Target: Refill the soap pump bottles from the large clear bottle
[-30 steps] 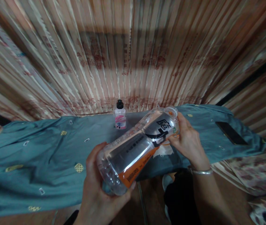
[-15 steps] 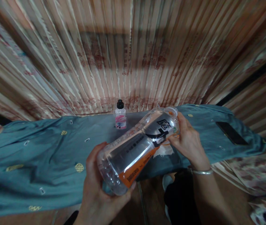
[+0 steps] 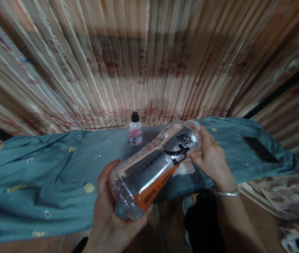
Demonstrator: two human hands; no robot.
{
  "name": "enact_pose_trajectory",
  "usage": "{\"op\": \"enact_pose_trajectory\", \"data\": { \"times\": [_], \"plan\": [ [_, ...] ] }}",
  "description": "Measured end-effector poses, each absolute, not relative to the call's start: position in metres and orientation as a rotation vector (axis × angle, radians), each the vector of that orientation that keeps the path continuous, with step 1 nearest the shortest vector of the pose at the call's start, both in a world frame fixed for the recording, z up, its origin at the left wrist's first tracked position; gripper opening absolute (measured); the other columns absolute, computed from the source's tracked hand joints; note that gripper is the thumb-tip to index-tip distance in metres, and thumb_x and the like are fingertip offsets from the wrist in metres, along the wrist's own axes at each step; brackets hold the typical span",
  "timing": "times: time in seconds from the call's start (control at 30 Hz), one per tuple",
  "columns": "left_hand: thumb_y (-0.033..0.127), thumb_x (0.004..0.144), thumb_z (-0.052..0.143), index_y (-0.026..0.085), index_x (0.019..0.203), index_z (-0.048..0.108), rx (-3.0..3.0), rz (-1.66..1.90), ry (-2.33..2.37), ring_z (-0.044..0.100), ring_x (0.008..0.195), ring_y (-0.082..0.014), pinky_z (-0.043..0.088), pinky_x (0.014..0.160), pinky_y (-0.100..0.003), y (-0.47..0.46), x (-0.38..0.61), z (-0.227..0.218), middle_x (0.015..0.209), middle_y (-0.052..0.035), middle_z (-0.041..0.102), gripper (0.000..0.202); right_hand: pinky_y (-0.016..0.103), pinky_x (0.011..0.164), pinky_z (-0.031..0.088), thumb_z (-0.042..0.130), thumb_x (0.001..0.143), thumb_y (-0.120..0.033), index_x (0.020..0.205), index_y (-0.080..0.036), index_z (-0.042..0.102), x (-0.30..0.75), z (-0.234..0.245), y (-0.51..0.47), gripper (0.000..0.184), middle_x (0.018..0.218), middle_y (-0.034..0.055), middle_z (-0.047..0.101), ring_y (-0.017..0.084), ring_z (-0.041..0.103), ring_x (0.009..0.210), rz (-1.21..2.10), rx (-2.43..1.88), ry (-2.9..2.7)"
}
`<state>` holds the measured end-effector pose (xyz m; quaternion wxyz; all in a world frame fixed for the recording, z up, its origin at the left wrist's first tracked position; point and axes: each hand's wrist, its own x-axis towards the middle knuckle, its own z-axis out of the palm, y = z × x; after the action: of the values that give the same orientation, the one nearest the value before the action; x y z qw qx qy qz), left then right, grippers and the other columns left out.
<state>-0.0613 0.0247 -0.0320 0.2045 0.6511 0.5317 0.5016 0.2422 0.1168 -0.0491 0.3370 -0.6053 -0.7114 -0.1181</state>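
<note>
Between my two hands a large clear plastic bottle [image 3: 152, 168] with a silver, black and orange label is held tilted, its narrower end up to the right. My left hand [image 3: 112, 211] wraps round the lower left end. Fingers of my right hand [image 3: 212, 158], which has a silver bangle at the wrist, close round the upper right end. Behind the bottle, a small clear bottle [image 3: 135, 131] with a black cap and pink label stands upright on the cloth. A whitish piece [image 3: 184, 169], partly hidden by the large bottle, lies under it.
A teal cloth [image 3: 60, 165] with pineapple prints covers the long narrow surface. On its right side lies a dark, flat, phone-like object [image 3: 260, 149]. Striped patterned curtains [image 3: 149, 70] hang right behind the surface. Below, a shoe [image 3: 188, 203] and dark trousers [image 3: 204, 225] show above the tiled floor.
</note>
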Motion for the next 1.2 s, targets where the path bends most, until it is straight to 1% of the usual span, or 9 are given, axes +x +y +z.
{"op": "enact_pose_trajectory", "data": {
  "times": [0.1, 0.23, 0.37, 0.47, 0.57, 0.7, 0.8, 0.97, 1.2],
  "plan": [
    [0.038, 0.07, 0.091, 0.049, 0.154, 0.041, 1.806, 1.397, 1.485, 0.078, 0.113, -0.0356, 0.074, 0.088, -0.052, 0.0239, -0.0607, -0.0305, 0.136, -0.0029, 0.068, 0.099, 0.053, 0.095, 0.064, 0.058, 0.092, -0.042, 0.156, -0.014, 0.044, 0.2417, -0.0482, 0.1164, 0.071, 0.126, 0.0188, 0.074, 0.038, 0.074, 0.117, -0.314, -1.574, -1.858],
    [0.039, 0.071, 0.089, 0.048, 0.152, 0.044, 1.735, 1.416, 1.508, 0.076, 0.117, -0.0376, 0.072, 0.094, -0.055, 0.0227, -0.0578, -0.0298, 0.139, -0.003, 0.067, 0.093, 0.052, 0.096, 0.064, 0.058, 0.092, -0.042, 0.156, -0.014, 0.044, 0.2421, -0.0487, 0.1164, 0.071, 0.127, 0.0191, 0.074, 0.038, 0.074, 0.118, -0.323, -1.574, -1.857],
    [0.034, 0.069, 0.09, 0.043, 0.152, 0.043, 1.769, 1.407, 1.499, 0.077, 0.113, -0.0373, 0.074, 0.088, -0.053, 0.0241, -0.0576, -0.0306, 0.137, -0.005, 0.069, 0.095, 0.052, 0.096, 0.064, 0.059, 0.092, -0.043, 0.156, -0.014, 0.044, 0.2426, -0.0504, 0.1174, 0.071, 0.13, 0.0193, 0.074, 0.038, 0.073, 0.12, -0.333, -1.572, -1.85],
    [0.033, 0.069, 0.091, 0.041, 0.151, 0.043, 1.797, 1.399, 1.501, 0.078, 0.112, -0.037, 0.074, 0.088, -0.051, 0.0242, -0.0586, -0.0301, 0.136, -0.0056, 0.069, 0.095, 0.052, 0.095, 0.065, 0.059, 0.092, -0.043, 0.156, -0.013, 0.045, 0.2429, -0.0509, 0.1181, 0.072, 0.127, 0.0196, 0.074, 0.038, 0.074, 0.119, -0.345, -1.55, -1.855],
    [0.034, 0.071, 0.09, 0.041, 0.153, 0.043, 1.808, 1.403, 1.489, 0.078, 0.111, -0.0364, 0.074, 0.086, -0.051, 0.023, -0.0595, -0.0286, 0.136, -0.0047, 0.07, 0.095, 0.053, 0.094, 0.065, 0.059, 0.092, -0.043, 0.155, -0.013, 0.045, 0.2428, -0.0507, 0.1181, 0.072, 0.125, 0.0195, 0.075, 0.038, 0.075, 0.115, -0.344, -1.546, -1.855],
    [0.035, 0.073, 0.089, 0.044, 0.155, 0.039, 1.845, 1.378, 1.489, 0.078, 0.113, -0.0362, 0.073, 0.089, -0.051, 0.0225, -0.0605, -0.0277, 0.138, -0.0051, 0.068, 0.096, 0.054, 0.096, 0.064, 0.059, 0.091, -0.042, 0.156, -0.014, 0.044, 0.2429, -0.0508, 0.1177, 0.072, 0.131, 0.0206, 0.073, 0.038, 0.073, 0.12, -0.333, -1.55, -1.853],
    [0.037, 0.074, 0.088, 0.043, 0.155, 0.039, 1.862, 1.384, 1.492, 0.077, 0.115, -0.0369, 0.073, 0.091, -0.051, 0.0234, -0.0607, -0.0279, 0.139, -0.0069, 0.067, 0.095, 0.054, 0.097, 0.064, 0.059, 0.091, -0.042, 0.156, -0.013, 0.045, 0.2435, -0.0514, 0.1178, 0.073, 0.132, 0.0212, 0.073, 0.038, 0.073, 0.121, -0.34, -1.553, -1.854],
    [0.04, 0.075, 0.088, 0.04, 0.156, 0.038, 1.916, 1.381, 1.491, 0.078, 0.112, -0.0348, 0.073, 0.088, -0.047, 0.024, -0.0609, -0.0283, 0.136, -0.0078, 0.067, 0.095, 0.053, 0.095, 0.064, 0.059, 0.09, -0.039, 0.156, -0.011, 0.045, 0.2441, -0.0512, 0.1183, 0.073, 0.129, 0.0213, 0.074, 0.038, 0.074, 0.118, -0.337, -1.554, -1.867],
    [0.037, 0.074, 0.089, 0.042, 0.156, 0.038, 1.88, 1.379, 1.507, 0.076, 0.118, -0.0372, 0.072, 0.093, -0.051, 0.0223, -0.0609, -0.0283, 0.14, -0.0073, 0.067, 0.097, 0.053, 0.093, 0.065, 0.057, 0.091, -0.04, 0.156, -0.011, 0.044, 0.2438, -0.0498, 0.1176, 0.072, 0.125, 0.0207, 0.075, 0.039, 0.074, 0.116, -0.346, -1.554, -1.868]
  ]
}}
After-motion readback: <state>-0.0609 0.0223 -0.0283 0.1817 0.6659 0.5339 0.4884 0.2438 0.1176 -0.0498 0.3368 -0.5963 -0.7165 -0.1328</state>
